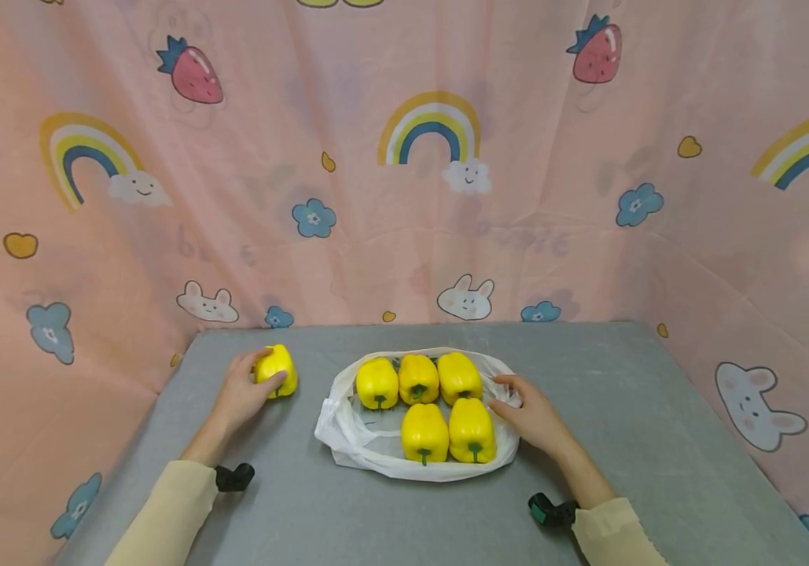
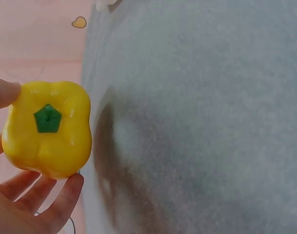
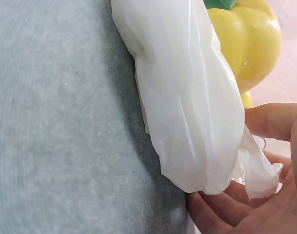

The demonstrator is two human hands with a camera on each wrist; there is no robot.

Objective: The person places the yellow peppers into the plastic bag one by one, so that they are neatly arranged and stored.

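On the left of the head view, my left hand (image 1: 243, 393) grips a yellow bell pepper (image 1: 277, 371), thumb on one side and fingers on the other. Its green stem end (image 2: 48, 118) faces the left wrist camera. A white plastic bag (image 1: 336, 420) lies spread in the middle with its mouth wide, several yellow bell peppers (image 1: 424, 432) grouped inside it. At the bag's right edge is my right hand (image 1: 535, 415), holding the rim. In the right wrist view the thumb (image 3: 272, 121) is at the inner side of the bag's white film (image 3: 187, 107), the other fingers outside it.
A grey table (image 1: 404, 523) carries everything. Behind it and along both sides hangs a pink curtain (image 1: 376, 259) printed with rainbows, rabbits and flowers. Black camera mounts (image 1: 236, 477) sit on both wrists.
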